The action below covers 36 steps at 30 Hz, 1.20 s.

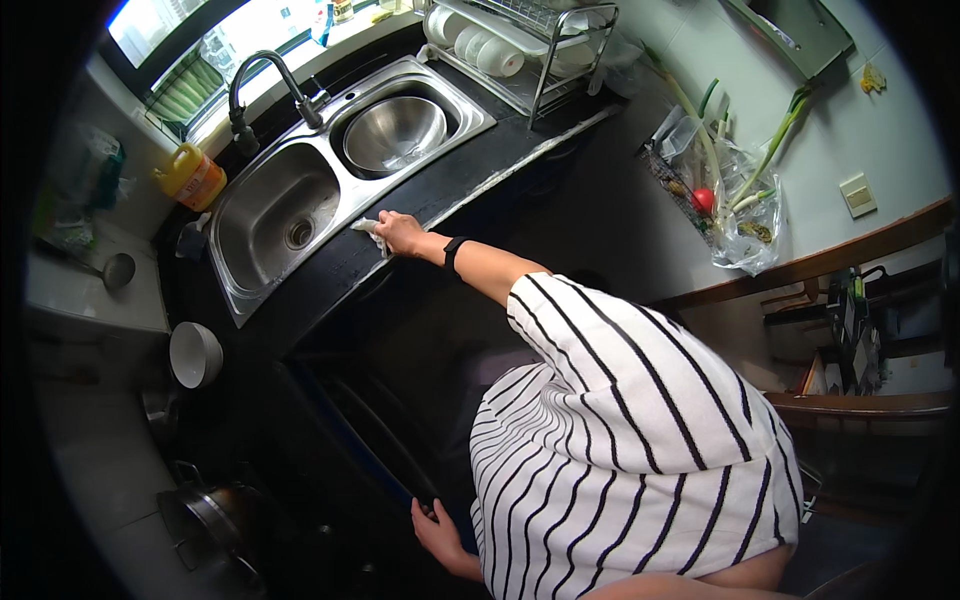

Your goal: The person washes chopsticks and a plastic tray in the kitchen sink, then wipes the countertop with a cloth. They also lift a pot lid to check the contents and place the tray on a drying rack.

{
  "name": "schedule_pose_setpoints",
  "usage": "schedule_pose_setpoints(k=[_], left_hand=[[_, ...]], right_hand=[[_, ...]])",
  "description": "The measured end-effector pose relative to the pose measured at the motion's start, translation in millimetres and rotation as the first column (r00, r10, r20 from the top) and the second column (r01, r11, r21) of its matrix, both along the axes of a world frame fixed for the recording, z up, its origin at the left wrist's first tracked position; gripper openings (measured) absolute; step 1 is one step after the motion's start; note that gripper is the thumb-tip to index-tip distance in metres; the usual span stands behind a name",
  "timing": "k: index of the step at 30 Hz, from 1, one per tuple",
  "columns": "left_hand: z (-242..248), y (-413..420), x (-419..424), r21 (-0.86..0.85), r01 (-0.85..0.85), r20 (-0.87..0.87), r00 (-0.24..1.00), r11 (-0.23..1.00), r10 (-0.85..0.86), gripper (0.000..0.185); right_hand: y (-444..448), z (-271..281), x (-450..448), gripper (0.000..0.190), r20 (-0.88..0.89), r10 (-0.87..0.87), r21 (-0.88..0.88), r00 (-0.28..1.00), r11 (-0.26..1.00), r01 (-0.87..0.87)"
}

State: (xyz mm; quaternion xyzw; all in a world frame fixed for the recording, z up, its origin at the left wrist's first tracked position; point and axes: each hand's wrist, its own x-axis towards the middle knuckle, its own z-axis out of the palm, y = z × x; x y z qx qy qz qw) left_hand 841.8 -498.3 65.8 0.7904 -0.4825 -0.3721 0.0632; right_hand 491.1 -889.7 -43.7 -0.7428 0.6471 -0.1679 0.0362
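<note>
My right hand (400,233), with a black band on its wrist, pinches a crumpled white cloth or paper towel (369,228). It presses this on the black countertop (352,259) just in front of the double-bowl steel sink (349,176). Wet marks show on the counter there. Low in the view, my left hand (441,531) is at a dark edge by the cabinet front, fingers curled. Whether it grips that edge is too dark to tell. A steel mixing bowl (396,133) sits in the sink's right basin; the left basin (274,214) shows its drain.
A black gooseneck faucet (277,64) rises behind the sink. At its left stands a yellow jug (192,178). White bowls (217,355) and a steel pot (199,517) are farther left. A dish rack (551,67) holds crockery; right of it hangs a wire basket (679,191) with vegetables.
</note>
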Motion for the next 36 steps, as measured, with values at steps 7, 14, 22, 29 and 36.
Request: schedule_pose_setpoints(k=[7,14,22,29,36], left_hand=[[-4.7,-67.4,-10.7,0.062,0.068,0.046,0.996,0.996,-0.071,0.048],[10.4,-189.1,-67.7,-0.007,0.212,0.008,0.977,0.977,-0.212,0.048],[30.9,-307.5,-124.2,-0.039,0.400,0.071,0.915,0.916,-0.397,0.046],[31.2,-359.8,-134.6,0.002,0.508,0.063,0.859,0.861,-0.508,0.045],[26.8,-412.8,-128.0,-0.030,0.642,0.064,0.766,0.766,-0.640,0.045]], right_hand=[[-48.6,11.6,-98.9,0.051,0.317,-0.011,0.053,0.948,0.999,-0.006],[-89.6,-26.4,-300.1,0.019,0.876,-0.327,0.481,-0.355,0.650,0.589],[-93.6,-39.1,-336.2,0.010,0.739,0.253,0.456,-0.624,0.495,0.740],[-90.6,-30.1,-328.8,0.010,0.721,0.296,0.493,-0.626,0.415,0.765],[-88.1,-32.9,-333.4,0.010,0.718,0.246,0.533,-0.651,0.406,0.742]])
